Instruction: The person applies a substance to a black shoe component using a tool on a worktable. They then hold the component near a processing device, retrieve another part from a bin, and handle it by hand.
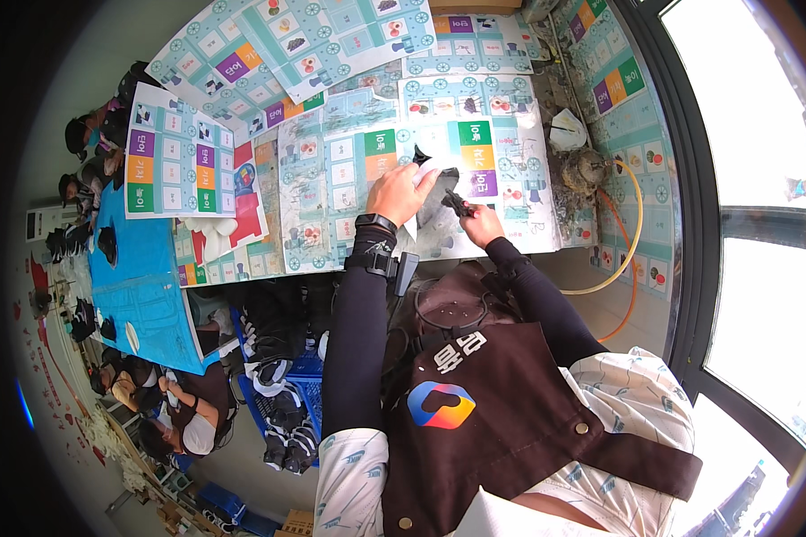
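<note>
Over the sheet-covered worktable (349, 255), my left hand (396, 194) is closed on a white piece (428, 167) that looks like paper or cloth. Dark scraps stick out around this white piece, and a pointed white end shows below the hand. To the right, my right hand (484, 225) grips a small dark object (457, 204), its tip directed up and left toward the other hand. I cannot make out its kind. A grey smudged patch lies on the table between the two hands.
Printed sheets (331, 45) overlap along the back and left. White crumpled material (213, 237) lies left on a red sheet. A yellow hose (638, 215) and an orange one hang at right beside the window. Blue crates (304, 380) of shoes stand below left; several people work beyond.
</note>
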`<state>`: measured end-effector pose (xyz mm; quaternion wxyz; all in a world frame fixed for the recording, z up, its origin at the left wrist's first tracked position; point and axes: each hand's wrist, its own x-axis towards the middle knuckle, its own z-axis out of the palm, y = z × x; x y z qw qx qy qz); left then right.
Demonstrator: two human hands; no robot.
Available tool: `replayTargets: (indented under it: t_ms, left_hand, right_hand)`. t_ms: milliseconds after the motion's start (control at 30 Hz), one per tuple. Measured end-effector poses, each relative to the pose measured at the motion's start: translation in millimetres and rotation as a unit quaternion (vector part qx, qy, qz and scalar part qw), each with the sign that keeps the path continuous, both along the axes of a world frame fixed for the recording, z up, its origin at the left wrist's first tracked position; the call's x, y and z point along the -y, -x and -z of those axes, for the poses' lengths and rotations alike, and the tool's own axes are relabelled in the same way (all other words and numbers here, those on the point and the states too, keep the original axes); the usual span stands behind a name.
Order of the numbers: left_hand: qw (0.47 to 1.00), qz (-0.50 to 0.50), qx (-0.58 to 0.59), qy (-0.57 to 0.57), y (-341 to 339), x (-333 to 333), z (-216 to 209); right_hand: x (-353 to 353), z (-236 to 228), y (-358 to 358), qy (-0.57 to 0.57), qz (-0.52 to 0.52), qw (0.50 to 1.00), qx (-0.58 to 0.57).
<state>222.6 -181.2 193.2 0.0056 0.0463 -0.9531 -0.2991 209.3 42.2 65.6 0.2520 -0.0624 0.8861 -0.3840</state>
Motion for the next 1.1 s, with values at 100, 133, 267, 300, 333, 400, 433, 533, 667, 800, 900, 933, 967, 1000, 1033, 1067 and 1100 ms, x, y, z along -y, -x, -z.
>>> replayTargets:
  t_ms: [100,133,267,300,333,400,433,533,667,800,900,933,967,1000,1033,1067,1100]
  left_hand:
    - [1.0,-0.002,-0.011,0.001,-0.2,-0.8,0.3]
    - [1.0,-0.003,-0.013,0.002,-0.1,-1.3,0.4]
    - [1.0,-0.005,-0.013,0.003,-0.2,-1.6,0.7]
    - [1.0,-0.004,-0.012,0.003,-0.3,-1.6,0.8]
    - [1.0,-0.003,-0.012,0.003,-0.4,-1.6,1.0]
    - [1.0,-0.003,-0.013,0.003,-0.7,-1.6,1.5]
    - [1.0,-0.005,-0.013,0.003,-0.8,-1.8,1.9]
    - [1.0,-0.008,-0.013,0.002,-1.3,-2.0,2.6]
    - [1.0,-0.011,-0.015,0.008,-2.0,-2.9,2.8]
    - [1.0,-0.008,-0.009,0.007,-3.0,-3.0,2.3]
    - [1.0,-0.008,-0.01,0.005,-3.1,-3.6,2.7]
    - [1.0,-0.009,-0.011,0.006,-3.3,-3.8,2.9]
    - [1.0,-0.011,-0.01,0.007,-3.3,-3.9,2.9]
    - [1.0,-0.011,-0.012,0.006,-3.3,-4.0,2.9]
    - [1.0,-0.011,-0.012,0.004,-3.4,-4.1,2.9]
    - [1.0,-0.013,-0.009,0.003,-3.4,-4.3,2.6]
    - [1.0,-0.012,-0.011,0.003,-3.6,-4.4,2.4]
  right_hand:
    - [-0.2,0.6,0.2,-0.006,-0.002,1.0,-0.002]
    - [-0.5,0.7,0.4,-0.01,-0.001,1.0,-0.006]
    - [-1.0,0.4,-0.2,-0.003,-0.003,1.0,-0.006]
    - [-1.1,0.1,-0.4,-0.001,-0.007,1.0,-0.007]
    - [-1.0,-0.2,-0.7,0.0,-0.009,1.0,-0.009]
    - [-0.9,-1.1,-1.2,-0.002,-0.011,1.0,-0.009]
    - [-0.8,-1.7,-1.4,-0.004,-0.01,1.0,-0.01]
    - [-0.7,-3.4,-2.0,-0.001,-0.012,1.0,-0.002]
    - [-1.7,-4.7,-2.5,0.001,-0.013,1.0,0.005]
    - [-2.6,-4.2,-3.7,0.006,-0.011,1.0,0.007]
    - [-2.9,-3.2,-4.2,0.008,-0.006,1.0,0.013]
    - [-2.8,-3.1,-4.5,0.007,-0.002,1.0,0.016]
    - [-2.8,-3.2,-4.6,0.008,-0.004,1.0,0.015]
    - [-2.8,-3.4,-4.8,0.009,-0.004,1.0,0.016]
    - [-2.8,-3.8,-5.0,0.009,-0.002,1.0,0.017]
    - [-2.7,-4.3,-5.0,0.01,-0.004,1.0,0.017]
    - [-2.7,-4.8,-5.1,0.005,-0.008,1.0,0.014]
